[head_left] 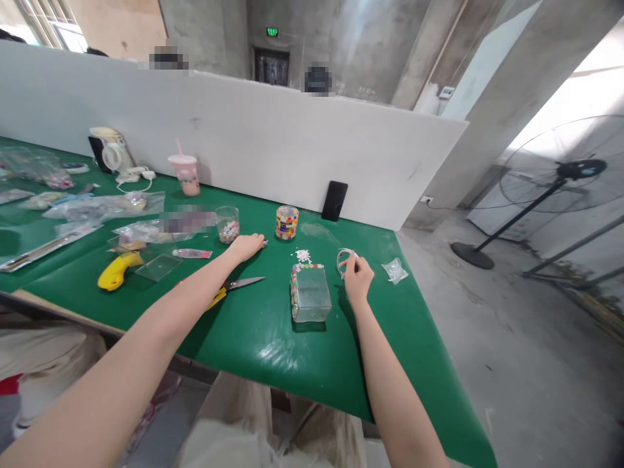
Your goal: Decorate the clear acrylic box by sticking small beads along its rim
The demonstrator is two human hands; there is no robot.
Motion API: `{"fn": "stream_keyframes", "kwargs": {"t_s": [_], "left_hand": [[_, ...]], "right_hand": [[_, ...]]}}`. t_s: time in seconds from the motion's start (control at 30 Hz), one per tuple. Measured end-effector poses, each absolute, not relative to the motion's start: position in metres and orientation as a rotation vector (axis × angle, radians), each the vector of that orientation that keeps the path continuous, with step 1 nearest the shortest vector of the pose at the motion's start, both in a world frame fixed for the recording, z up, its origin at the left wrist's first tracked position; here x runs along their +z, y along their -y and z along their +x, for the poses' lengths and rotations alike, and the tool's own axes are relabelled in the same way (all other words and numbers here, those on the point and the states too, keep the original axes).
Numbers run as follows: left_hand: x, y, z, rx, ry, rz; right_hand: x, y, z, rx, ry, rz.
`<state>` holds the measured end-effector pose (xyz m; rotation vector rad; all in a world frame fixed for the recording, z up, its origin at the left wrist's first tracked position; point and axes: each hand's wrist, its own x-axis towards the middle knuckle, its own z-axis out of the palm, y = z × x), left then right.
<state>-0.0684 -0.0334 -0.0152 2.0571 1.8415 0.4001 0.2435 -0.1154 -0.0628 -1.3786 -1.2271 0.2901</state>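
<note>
My left hand [246,247] rests on the green table [273,331], fingers curled around a small thing whose tip shows at the fingertips; I cannot make out what it is. My right hand [358,276] pinches a thin clear loop of string or wire [342,259] just above the table. Between my hands stands a clear plastic box [311,292] with coloured beads along one side. A small heap of white beads [303,255] lies behind it. Scissors with yellow handles [238,286] lie under my left forearm.
A jar of coloured beads [287,222], a clear cup of beads [227,224], a pink drink cup [186,174], a black phone [334,201] against the white partition, a yellow tool [117,270] and several plastic bags lie about. A small clear bag [394,270] sits near the table's right edge. A fan [560,182] stands on the floor.
</note>
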Motion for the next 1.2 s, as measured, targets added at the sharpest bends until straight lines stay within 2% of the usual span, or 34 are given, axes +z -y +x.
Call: {"fn": "stream_keyframes", "kwargs": {"t_s": [0.23, 0.47, 0.8, 1.07, 1.2], "left_hand": [[0.001, 0.046, -0.049, 0.802, -1.506, 1.794], [0.001, 0.065, -0.011, 0.910, -1.198, 1.691], [-0.041, 0.056, -0.022, 0.780, -1.361, 1.664], [-0.020, 0.070, -0.015, 0.841, -1.408, 1.555], [-0.020, 0.071, -0.020, 0.831, -1.502, 1.556]], "right_hand": [[-0.055, 0.117, 0.239, 0.343, 1.308, -1.276], [-0.053, 0.117, 0.236, 0.345, 1.369, -1.257], [-0.052, 0.120, 0.234, 0.327, 1.378, -1.246], [-0.014, 0.137, 0.222, 0.257, 1.410, -1.132], [-0.014, 0.137, 0.219, 0.228, 1.358, -1.112]]}}
